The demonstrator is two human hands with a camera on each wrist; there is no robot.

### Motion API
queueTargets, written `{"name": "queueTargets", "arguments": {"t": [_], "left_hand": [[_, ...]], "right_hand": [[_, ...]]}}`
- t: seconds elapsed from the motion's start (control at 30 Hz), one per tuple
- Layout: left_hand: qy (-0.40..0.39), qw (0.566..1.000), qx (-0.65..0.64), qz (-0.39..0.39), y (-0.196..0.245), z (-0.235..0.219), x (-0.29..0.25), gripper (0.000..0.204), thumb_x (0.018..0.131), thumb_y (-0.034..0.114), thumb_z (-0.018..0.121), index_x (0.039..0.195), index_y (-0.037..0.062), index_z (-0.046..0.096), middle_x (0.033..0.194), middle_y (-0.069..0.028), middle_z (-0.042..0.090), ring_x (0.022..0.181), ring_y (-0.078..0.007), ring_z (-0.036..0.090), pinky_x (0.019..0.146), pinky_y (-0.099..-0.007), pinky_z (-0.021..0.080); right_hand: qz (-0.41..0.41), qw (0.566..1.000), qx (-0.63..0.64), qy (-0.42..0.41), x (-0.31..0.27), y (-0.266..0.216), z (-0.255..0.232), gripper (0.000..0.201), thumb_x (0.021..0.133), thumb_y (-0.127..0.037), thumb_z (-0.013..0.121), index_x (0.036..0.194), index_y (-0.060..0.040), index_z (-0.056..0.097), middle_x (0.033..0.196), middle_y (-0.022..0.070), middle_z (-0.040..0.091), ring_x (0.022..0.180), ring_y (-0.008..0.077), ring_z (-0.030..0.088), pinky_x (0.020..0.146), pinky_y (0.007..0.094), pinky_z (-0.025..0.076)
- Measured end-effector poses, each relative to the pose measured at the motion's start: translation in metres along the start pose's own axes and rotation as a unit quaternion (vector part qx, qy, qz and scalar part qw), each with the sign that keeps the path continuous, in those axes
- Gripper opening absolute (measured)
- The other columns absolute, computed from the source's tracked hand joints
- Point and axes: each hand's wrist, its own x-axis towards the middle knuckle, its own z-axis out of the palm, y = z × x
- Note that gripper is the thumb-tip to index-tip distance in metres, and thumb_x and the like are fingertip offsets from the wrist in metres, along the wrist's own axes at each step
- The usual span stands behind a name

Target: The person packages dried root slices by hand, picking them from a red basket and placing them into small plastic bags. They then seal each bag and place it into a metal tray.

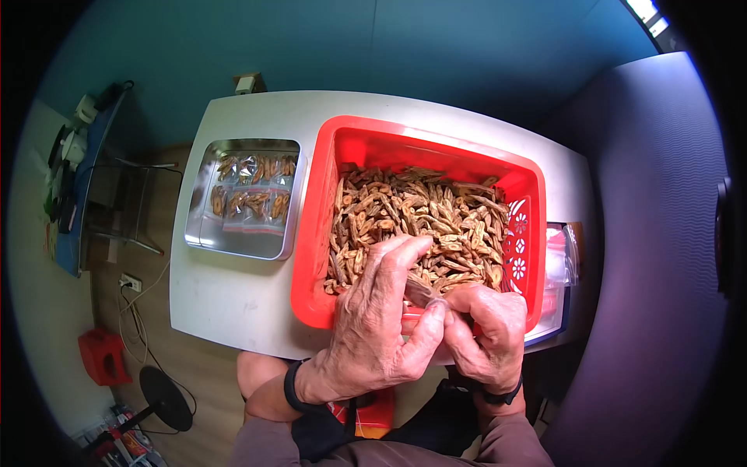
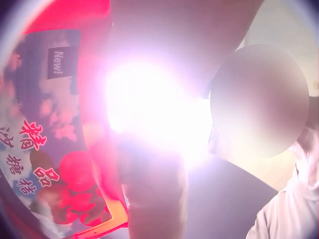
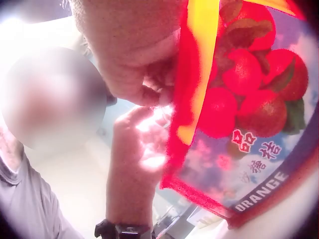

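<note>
Both hands meet over the near rim of a red basket [image 1: 537,183] filled with dried brown slices [image 1: 436,218]. My left hand [image 1: 377,327] pinches a small clear bag [image 1: 424,294] between thumb and fingers; what looks like a brown piece shows through it. My right hand [image 1: 490,335], close against the left, pinches the bag's right end with thumb and curled fingers. In the right wrist view the fingertips touch beside the printed basket wall [image 3: 249,99], with glare over them. Strong glare hides most of the left wrist view.
A metal tray [image 1: 204,233] with several filled bags [image 1: 253,198] stands left on the white table [image 1: 233,303]. Right of the basket, plastic bags [image 1: 555,257] lie in a container. A purple panel [image 1: 654,194] rises at the right.
</note>
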Motion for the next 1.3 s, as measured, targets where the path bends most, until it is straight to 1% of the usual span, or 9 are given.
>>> {"name": "queueTargets", "arguments": {"t": [0.07,0.13,0.17,0.23,0.37,0.47,0.7,1.0,1.3], "left_hand": [[-0.008,0.998,0.047,0.035,0.001,-0.004,0.000,0.063,0.080,0.008,0.064,0.138,-0.0030,0.045,0.129,-0.0179,0.053,0.097,-0.0183,0.059,0.075,-0.0303,0.054],[-0.086,0.989,-0.098,-0.067,0.007,-0.013,0.001,0.066,0.080,0.013,0.066,0.140,-0.0021,0.044,0.128,-0.0163,0.055,0.099,-0.0167,0.060,0.078,-0.0299,0.053],[-0.087,0.989,-0.099,-0.066,0.006,-0.015,0.001,0.066,0.080,0.013,0.066,0.140,-0.0021,0.044,0.128,-0.0163,0.055,0.099,-0.0167,0.060,0.078,-0.0299,0.053],[-0.106,0.954,-0.251,-0.124,0.003,-0.019,0.002,0.070,0.081,0.017,0.070,0.142,-0.0011,0.042,0.128,-0.0143,0.056,0.098,-0.0142,0.061,0.080,-0.0277,0.052],[-0.117,0.915,-0.321,-0.215,0.009,-0.022,0.005,0.061,0.084,0.003,0.069,0.139,0.0003,0.044,0.121,-0.0099,0.060,0.104,-0.0118,0.061,0.089,-0.0270,0.052],[-0.101,0.918,-0.324,-0.204,0.006,-0.021,0.003,0.050,0.089,-0.003,0.062,0.136,0.0019,0.045,0.118,-0.0080,0.059,0.105,-0.0090,0.061,0.087,-0.0245,0.052],[-0.097,0.894,-0.373,-0.229,0.006,-0.024,0.005,0.052,0.089,-0.002,0.064,0.137,0.0032,0.044,0.113,-0.0060,0.059,0.105,-0.0088,0.061,0.090,-0.0244,0.051],[-0.084,0.875,-0.410,-0.242,0.003,-0.020,0.003,0.058,0.086,-0.005,0.067,0.139,0.0021,0.042,0.107,-0.0086,0.063,0.100,-0.0105,0.063,0.088,-0.0256,0.053],[-0.079,0.879,-0.412,-0.227,0.002,-0.020,0.003,0.055,0.089,-0.004,0.063,0.139,0.0040,0.040,0.106,-0.0058,0.064,0.097,-0.0083,0.062,0.084,-0.0239,0.052]], "right_hand": [[0.002,1.000,0.007,0.005,0.000,0.001,-0.002,0.013,0.077,0.002,0.070,0.085,-0.0025,0.061,0.069,0.0098,0.060,0.057,0.0276,0.062,0.052,0.0364,0.048],[0.020,1.000,0.014,0.008,0.000,0.000,-0.006,0.011,0.078,0.002,0.068,0.086,-0.0019,0.063,0.068,0.0100,0.062,0.056,0.0265,0.062,0.052,0.0350,0.048],[0.019,1.000,0.014,0.009,0.001,-0.001,-0.009,0.011,0.078,0.002,0.068,0.086,-0.0019,0.063,0.068,0.0100,0.062,0.056,0.0265,0.062,0.052,0.0350,0.048],[0.038,0.999,0.029,0.012,0.003,-0.002,-0.012,0.008,0.079,0.002,0.067,0.085,-0.0011,0.064,0.067,0.0096,0.062,0.055,0.0252,0.062,0.052,0.0343,0.047],[0.072,0.994,0.077,0.010,0.002,-0.003,-0.015,0.004,0.079,0.002,0.067,0.082,0.0004,0.065,0.066,0.0090,0.061,0.054,0.0216,0.060,0.051,0.0319,0.046],[0.053,0.996,0.067,0.008,0.002,-0.002,-0.015,0.003,0.078,0.002,0.067,0.080,0.0010,0.065,0.065,0.0088,0.061,0.053,0.0199,0.060,0.051,0.0301,0.046],[0.079,0.993,0.084,0.021,0.002,-0.003,-0.017,0.003,0.078,0.002,0.067,0.077,0.0006,0.064,0.065,0.0083,0.061,0.051,0.0192,0.060,0.049,0.0295,0.045],[0.036,0.997,0.074,0.003,0.003,0.000,-0.015,0.005,0.075,0.002,0.068,0.077,-0.0002,0.065,0.065,0.0086,0.061,0.053,0.0203,0.061,0.050,0.0307,0.046],[0.088,0.993,0.080,-0.019,0.007,-0.008,-0.015,0.008,0.075,0.002,0.070,0.083,0.0004,0.068,0.068,0.0089,0.064,0.054,0.0181,0.063,0.052,0.0285,0.047]]}}
